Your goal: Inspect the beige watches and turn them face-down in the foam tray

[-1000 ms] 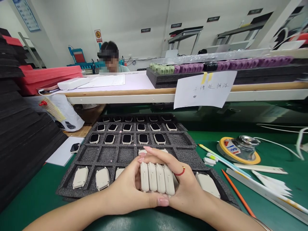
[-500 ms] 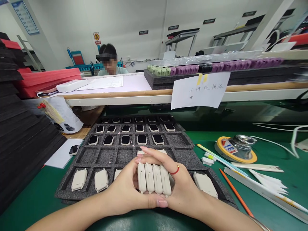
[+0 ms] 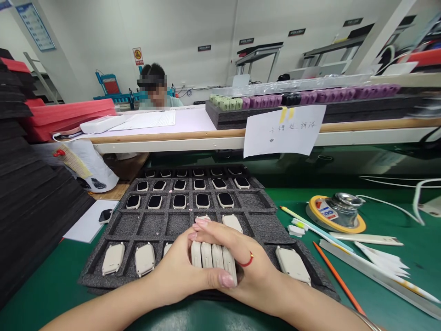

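Observation:
Several cream smartwatch bodies [image 3: 206, 257] stand side by side on edge, pressed together between my two hands. My left hand [image 3: 179, 271] closes on their left side, its thumb lying across the near faces. My right hand [image 3: 251, 266], with a red ring on one finger, wraps the right side and its fingers cover the top. Both hands are over the near part of a dark grey foam tray [image 3: 127, 224]. In its near row lie watch bodies face down, such as one at the left [image 3: 113, 258] and one at the right [image 3: 294, 265]. Another lies just beyond my fingers [image 3: 232, 223].
Farther tray rows hold watches with black screens [image 3: 179, 201]. At right are a glass bottle in a yellow tape roll [image 3: 336, 214], an orange stick [image 3: 337, 276] and a long white strip [image 3: 379, 276]. Black foam sheets [image 3: 27, 197] are stacked left. A shelf edge [image 3: 165, 143] crosses behind; a person sits beyond.
My left thumb has moved up over the near faces of the held watch bodies. The group has shifted slightly left, and the watch body beyond my right fingers shows more.

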A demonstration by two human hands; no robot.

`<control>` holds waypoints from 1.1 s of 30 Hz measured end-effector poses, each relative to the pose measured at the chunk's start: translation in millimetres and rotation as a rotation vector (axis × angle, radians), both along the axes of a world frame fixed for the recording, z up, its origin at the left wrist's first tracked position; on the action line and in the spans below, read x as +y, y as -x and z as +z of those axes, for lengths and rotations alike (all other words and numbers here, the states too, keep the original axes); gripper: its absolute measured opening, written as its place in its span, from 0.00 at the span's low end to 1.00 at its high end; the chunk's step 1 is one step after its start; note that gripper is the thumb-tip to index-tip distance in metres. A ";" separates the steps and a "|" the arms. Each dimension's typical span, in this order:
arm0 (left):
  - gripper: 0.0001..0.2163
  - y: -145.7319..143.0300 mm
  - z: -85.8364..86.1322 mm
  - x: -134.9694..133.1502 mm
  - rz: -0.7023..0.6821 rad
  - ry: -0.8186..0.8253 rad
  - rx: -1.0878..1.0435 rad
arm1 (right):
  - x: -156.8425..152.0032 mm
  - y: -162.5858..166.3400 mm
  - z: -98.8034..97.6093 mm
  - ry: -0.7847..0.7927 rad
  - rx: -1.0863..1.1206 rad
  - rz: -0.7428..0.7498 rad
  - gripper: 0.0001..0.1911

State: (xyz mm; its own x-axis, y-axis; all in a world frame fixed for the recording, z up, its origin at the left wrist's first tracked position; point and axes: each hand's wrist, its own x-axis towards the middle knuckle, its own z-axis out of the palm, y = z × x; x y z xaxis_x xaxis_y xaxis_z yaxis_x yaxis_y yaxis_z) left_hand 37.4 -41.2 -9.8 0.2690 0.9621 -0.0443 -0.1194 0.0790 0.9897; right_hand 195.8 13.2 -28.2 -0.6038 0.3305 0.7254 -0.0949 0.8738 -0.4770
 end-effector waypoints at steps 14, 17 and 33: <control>0.29 -2.4 1.1 -2.3 0.060 -0.015 0.056 | 2.0 -1.8 -3.1 -0.081 -0.051 0.007 0.38; 0.29 -2.9 4.0 -4.0 0.122 -0.061 0.164 | 0.1 -3.2 -0.6 -0.115 -0.079 -0.037 0.41; 0.24 -1.2 5.3 -7.7 0.126 -0.294 0.499 | -4.8 -4.7 15.8 0.677 0.006 0.046 0.22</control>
